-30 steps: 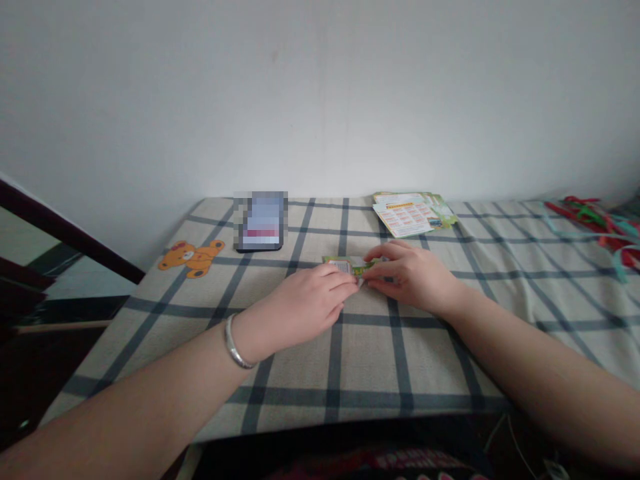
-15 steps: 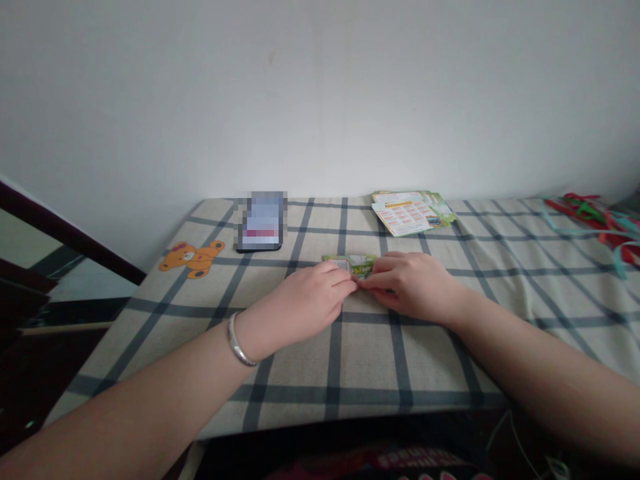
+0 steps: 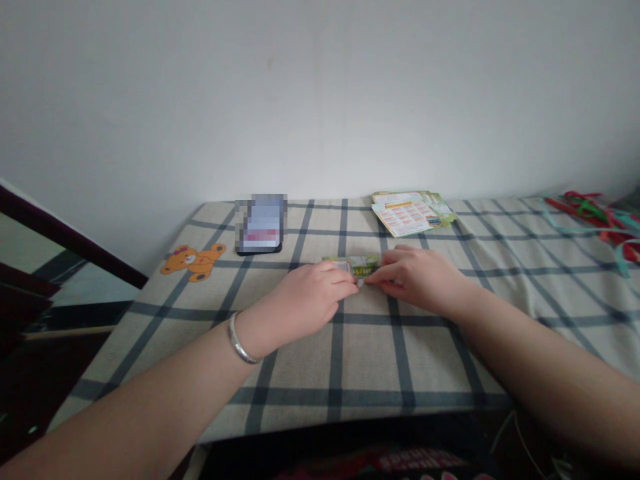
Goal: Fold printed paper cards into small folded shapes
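A small green printed paper lies on the checked tablecloth, partly covered by both hands; part of it looks folded over. My left hand, with a silver bangle at the wrist, is closed, its fingertips pressed on the paper's left part and near edge. From the other side my right hand holds the paper's right end, thumb and fingers drawn together. The two hands' fingertips are close but apart, with a small pale bit of paper showing between them.
A stack of printed leaflets lies against the wall. At the back left is a phone with a blurred screen, near a bear figure. Red, green and light-blue ribbons lie at the far right. The tablecloth covers the table to its front edge.
My right hand's fingertips have shifted slightly right, away from my left ones, showing more of the paper's near edge. My left hand stays nearly in place.
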`<control>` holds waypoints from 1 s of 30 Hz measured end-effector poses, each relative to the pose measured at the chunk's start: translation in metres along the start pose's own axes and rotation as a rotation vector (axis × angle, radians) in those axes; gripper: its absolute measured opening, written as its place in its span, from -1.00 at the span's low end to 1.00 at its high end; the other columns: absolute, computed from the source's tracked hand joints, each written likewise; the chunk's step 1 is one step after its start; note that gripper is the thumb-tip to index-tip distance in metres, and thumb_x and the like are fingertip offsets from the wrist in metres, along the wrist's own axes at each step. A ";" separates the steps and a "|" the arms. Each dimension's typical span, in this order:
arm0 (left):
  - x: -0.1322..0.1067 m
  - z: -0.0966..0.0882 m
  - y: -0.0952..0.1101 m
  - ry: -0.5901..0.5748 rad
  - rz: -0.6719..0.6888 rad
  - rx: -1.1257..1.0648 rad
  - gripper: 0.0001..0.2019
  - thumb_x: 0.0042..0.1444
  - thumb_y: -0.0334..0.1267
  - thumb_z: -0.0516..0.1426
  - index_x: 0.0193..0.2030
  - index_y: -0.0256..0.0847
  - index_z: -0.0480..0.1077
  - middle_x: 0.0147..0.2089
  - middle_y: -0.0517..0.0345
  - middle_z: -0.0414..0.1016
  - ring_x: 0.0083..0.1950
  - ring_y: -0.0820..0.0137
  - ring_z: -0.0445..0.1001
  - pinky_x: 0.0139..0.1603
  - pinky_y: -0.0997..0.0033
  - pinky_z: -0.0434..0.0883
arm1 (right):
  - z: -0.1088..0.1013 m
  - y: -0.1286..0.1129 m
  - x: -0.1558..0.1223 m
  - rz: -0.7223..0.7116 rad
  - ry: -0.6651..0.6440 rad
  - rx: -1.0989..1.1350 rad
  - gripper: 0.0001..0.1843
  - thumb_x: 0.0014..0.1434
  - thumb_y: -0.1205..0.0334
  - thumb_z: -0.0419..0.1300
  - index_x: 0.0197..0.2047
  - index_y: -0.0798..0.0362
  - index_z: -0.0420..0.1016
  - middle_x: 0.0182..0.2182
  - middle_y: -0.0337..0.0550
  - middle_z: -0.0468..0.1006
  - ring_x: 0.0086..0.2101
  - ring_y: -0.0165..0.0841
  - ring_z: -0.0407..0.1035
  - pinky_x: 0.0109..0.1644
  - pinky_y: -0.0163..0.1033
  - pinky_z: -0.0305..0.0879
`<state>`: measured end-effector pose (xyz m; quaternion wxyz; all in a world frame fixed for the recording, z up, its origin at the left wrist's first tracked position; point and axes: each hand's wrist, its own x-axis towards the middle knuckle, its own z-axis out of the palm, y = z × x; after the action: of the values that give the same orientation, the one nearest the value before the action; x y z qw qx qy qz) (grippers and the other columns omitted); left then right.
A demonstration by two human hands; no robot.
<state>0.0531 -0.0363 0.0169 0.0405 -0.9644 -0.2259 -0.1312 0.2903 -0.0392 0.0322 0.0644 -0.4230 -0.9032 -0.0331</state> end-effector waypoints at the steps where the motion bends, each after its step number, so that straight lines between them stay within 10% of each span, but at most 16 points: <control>1: 0.000 0.000 0.000 0.007 0.004 0.001 -0.67 0.14 -0.50 0.07 0.03 -0.25 0.45 0.02 0.19 0.53 0.05 0.31 0.38 0.18 0.27 0.34 | -0.001 0.000 0.000 0.013 0.002 -0.011 -0.77 0.20 0.25 0.20 -0.14 -0.23 0.61 -0.35 -0.25 0.53 -0.30 -0.38 0.37 -0.33 -0.30 0.06; 16: -0.003 0.002 0.000 0.027 0.003 -0.028 -0.61 0.13 -0.53 0.03 0.08 -0.24 0.42 0.09 0.19 0.50 0.10 0.34 0.38 0.22 0.26 0.33 | -0.005 0.003 0.002 0.201 -0.059 -0.273 -0.75 0.25 0.19 0.08 -0.17 -0.11 0.60 -0.34 -0.19 0.58 -0.40 -0.34 0.43 -0.51 -0.26 -0.16; 23: -0.003 0.004 -0.002 0.003 -0.016 -0.037 -0.63 0.15 -0.49 0.04 0.07 -0.20 0.42 0.05 0.15 0.51 0.07 0.30 0.38 0.18 0.19 0.36 | -0.007 -0.007 0.000 0.120 0.041 -0.302 -0.70 0.26 0.22 0.05 -0.40 0.07 0.56 -0.39 -0.11 0.55 -0.43 -0.35 0.36 -0.48 -0.21 -0.08; 30: -0.006 0.001 -0.002 -0.028 -0.105 0.001 -0.70 0.17 -0.43 0.07 0.01 -0.12 0.46 0.01 0.07 0.43 0.06 0.26 0.36 0.11 0.15 0.38 | 0.003 -0.009 0.005 -0.253 0.083 0.032 -0.77 0.28 0.25 0.09 -0.12 0.01 0.57 -0.19 -0.13 0.59 -0.10 -0.27 0.35 -0.06 -0.18 0.23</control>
<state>0.0474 -0.0374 0.0139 0.0307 -0.9529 -0.2771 -0.1198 0.2805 -0.0408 0.0300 0.1037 -0.3029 -0.9463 -0.0440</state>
